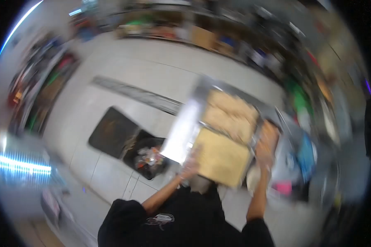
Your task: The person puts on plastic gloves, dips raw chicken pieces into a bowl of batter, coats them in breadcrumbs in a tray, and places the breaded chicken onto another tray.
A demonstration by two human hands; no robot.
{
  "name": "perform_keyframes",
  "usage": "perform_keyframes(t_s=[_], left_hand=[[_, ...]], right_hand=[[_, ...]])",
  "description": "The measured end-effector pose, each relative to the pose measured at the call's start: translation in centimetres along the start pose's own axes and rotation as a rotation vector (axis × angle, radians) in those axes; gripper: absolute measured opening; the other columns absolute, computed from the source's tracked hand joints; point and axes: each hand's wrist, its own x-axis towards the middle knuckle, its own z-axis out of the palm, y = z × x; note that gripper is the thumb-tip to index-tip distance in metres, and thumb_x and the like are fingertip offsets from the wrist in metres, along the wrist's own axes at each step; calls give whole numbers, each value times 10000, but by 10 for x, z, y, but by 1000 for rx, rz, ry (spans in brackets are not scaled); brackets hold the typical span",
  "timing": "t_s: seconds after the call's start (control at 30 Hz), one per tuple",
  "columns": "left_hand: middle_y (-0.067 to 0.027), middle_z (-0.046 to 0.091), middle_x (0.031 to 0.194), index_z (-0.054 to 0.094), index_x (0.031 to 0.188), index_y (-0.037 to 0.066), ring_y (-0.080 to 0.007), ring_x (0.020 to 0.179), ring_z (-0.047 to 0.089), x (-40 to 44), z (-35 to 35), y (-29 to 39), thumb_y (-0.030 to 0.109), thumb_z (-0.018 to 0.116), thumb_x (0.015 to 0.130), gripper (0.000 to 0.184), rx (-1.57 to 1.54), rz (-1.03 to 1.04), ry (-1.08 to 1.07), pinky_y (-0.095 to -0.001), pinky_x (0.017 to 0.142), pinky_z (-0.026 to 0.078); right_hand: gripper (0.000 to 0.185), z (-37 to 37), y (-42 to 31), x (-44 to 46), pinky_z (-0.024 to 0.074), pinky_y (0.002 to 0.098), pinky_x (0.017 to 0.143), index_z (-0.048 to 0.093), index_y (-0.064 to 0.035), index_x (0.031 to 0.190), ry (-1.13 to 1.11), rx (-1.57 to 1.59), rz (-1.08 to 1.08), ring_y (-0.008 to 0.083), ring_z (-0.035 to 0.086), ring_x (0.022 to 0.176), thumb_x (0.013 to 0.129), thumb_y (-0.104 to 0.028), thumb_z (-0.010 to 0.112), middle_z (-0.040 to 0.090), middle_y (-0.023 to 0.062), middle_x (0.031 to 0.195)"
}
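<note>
A metal tray of flat, pale yellow food (pixel 223 157) lies in front of my body. Beyond it is a section of lumpy tan food (pixel 231 112), with a metal edge between the two. My left hand (pixel 191 165), in what looks like a thin clear glove, grips the yellow food's tray at its left edge. Close beside the right edge is my right hand (pixel 267 142); motion smears its fingers, and I cannot tell what they hold. Under and beside the food shows a shiny metal surface (pixel 181 133).
On the tiled floor (pixel 111 66) stands a black bin (pixel 146 158) with rubbish inside, its dark lid (pixel 113 128) tipped open. A drain grate (pixel 138 94) crosses the floor. Loaded shelves (pixel 165 33) line the far wall. Plastic bags (pixel 303 154) lie at the right.
</note>
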Motion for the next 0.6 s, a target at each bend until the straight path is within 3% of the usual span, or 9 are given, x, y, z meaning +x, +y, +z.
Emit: perform_keyframes(t_s=[0.17, 0.23, 0.33, 0.4, 0.47, 0.6], left_hand=[[-138, 134, 1505, 97, 1458, 81, -266, 1386, 152, -2, 47, -12, 19, 425, 649, 875, -212, 15, 240, -423, 1102, 165], [-129, 137, 1506, 87, 1457, 85, -271, 1389, 132, 1, 65, 19, 12, 419, 624, 900, 91, -6, 219, -409, 1116, 139], [-115, 143, 1508, 104, 1450, 62, -225, 1392, 132, 2, 110, 52, -31, 445, 653, 871, 50, -87, 197, -354, 1130, 97], [-115, 160, 1502, 94, 1454, 85, -256, 1387, 151, 5, 156, 45, -27, 430, 667, 863, 36, -19, 201, -380, 1128, 118], [-120, 166, 1499, 97, 1453, 88, -292, 1379, 163, 10, 194, 45, 26, 467, 745, 801, -136, 199, 204, -413, 1125, 131], [-105, 251, 1438, 178, 1421, 89, -258, 1317, 255, 29, 246, 83, 90, 513, 778, 725, -655, 58, -32, -394, 1083, 216]], right_hand=[[366, -25, 2, 54, 466, 400, 789, 546, -14, 1107, -164, 43, -169, 281, 574, 966, 883, -301, 505, 594, 117, 1097], [363, -42, 8, 56, 465, 397, 792, 545, -13, 1107, -183, 74, -195, 282, 572, 968, 885, -297, 503, 593, 118, 1098], [359, -67, 24, 49, 464, 393, 797, 544, -12, 1107, -210, 144, -228, 283, 570, 972, 886, -293, 501, 590, 119, 1100], [357, -80, 36, 46, 463, 389, 801, 544, -11, 1107, -225, 194, -255, 285, 569, 974, 888, -289, 500, 589, 119, 1101], [355, -92, 49, 41, 463, 386, 804, 543, -10, 1107, -248, 244, -281, 286, 567, 976, 889, -286, 498, 587, 120, 1103], [350, -87, 82, 34, 461, 380, 811, 542, -9, 1107, -296, 285, -344, 288, 564, 981, 892, -280, 495, 584, 121, 1105]])
